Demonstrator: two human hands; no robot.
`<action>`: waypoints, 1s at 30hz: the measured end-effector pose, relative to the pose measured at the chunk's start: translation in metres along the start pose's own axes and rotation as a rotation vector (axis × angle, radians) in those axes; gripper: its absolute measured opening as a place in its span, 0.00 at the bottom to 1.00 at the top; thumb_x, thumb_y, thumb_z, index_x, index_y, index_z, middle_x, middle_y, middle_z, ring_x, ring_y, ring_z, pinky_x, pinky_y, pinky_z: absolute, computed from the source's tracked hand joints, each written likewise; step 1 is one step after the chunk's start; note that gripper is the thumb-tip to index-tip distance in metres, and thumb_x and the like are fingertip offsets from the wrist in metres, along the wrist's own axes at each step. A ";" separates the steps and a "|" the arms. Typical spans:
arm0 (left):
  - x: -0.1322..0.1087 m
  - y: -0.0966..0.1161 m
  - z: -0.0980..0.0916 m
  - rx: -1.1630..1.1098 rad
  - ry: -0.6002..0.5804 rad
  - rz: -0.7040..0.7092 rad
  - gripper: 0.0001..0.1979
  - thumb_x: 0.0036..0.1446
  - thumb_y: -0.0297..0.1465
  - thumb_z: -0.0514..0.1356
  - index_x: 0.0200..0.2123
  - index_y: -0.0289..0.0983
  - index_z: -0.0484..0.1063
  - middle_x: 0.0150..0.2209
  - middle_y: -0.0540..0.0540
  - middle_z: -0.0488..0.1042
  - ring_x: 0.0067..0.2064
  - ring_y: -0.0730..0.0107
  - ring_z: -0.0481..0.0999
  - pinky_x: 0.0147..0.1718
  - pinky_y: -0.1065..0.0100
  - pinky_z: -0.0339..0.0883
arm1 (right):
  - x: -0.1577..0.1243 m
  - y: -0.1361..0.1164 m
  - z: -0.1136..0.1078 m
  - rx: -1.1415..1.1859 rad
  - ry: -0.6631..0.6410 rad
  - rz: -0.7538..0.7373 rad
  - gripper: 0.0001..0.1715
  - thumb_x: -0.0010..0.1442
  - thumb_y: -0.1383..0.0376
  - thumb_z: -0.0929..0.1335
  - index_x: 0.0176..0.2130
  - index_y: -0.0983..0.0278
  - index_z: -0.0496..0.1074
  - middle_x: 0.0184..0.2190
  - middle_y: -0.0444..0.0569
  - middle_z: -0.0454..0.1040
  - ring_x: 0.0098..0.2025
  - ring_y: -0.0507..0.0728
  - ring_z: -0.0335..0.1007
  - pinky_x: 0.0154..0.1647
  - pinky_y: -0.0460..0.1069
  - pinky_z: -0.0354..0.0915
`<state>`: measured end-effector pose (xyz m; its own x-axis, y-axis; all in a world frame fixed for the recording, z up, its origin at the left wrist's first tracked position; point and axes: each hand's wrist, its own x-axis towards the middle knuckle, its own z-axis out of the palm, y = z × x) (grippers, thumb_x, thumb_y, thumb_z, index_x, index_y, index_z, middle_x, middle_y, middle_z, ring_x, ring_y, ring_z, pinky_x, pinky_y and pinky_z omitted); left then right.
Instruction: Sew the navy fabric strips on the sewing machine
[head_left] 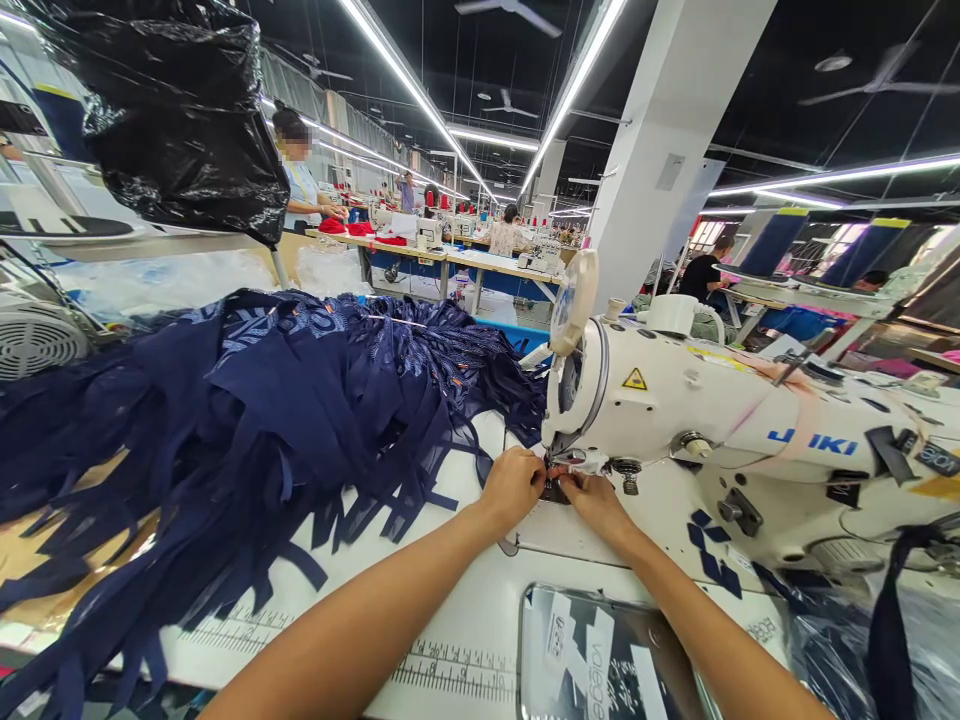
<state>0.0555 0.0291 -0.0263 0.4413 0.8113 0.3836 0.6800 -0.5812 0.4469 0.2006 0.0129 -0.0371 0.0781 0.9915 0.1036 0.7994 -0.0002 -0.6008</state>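
Note:
Both my hands meet under the head of a white JUKI sewing machine [720, 420], right at the needle and presser foot. My left hand [514, 487] has its fingers curled and pinched at the foot. My right hand [596, 497] pinches beside it from the right. What they pinch is small and dark and I cannot make it out. A large heap of navy blue fabric strips [247, 420] lies on the white table [450, 600] to the left of my left arm, some strips trailing close to the needle.
A metal tray [600, 650] with white labels sits at the near edge between my forearms. A black plastic bag [180, 110] hangs at upper left above a fan grille [37, 340]. Other people work at distant tables. A white pillar [667, 130] rises behind the machine.

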 end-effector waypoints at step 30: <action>0.000 0.002 -0.003 -0.004 -0.014 -0.014 0.09 0.49 0.19 0.56 0.25 0.35 0.74 0.27 0.47 0.73 0.33 0.67 0.70 0.33 0.71 0.61 | 0.000 -0.001 -0.003 0.029 -0.016 -0.003 0.16 0.53 0.64 0.58 0.31 0.62 0.73 0.29 0.47 0.75 0.38 0.58 0.69 0.42 0.51 0.61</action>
<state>0.0548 0.0278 -0.0233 0.4398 0.8203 0.3655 0.6841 -0.5697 0.4554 0.2014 0.0123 -0.0343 0.0665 0.9934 0.0929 0.7818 0.0060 -0.6235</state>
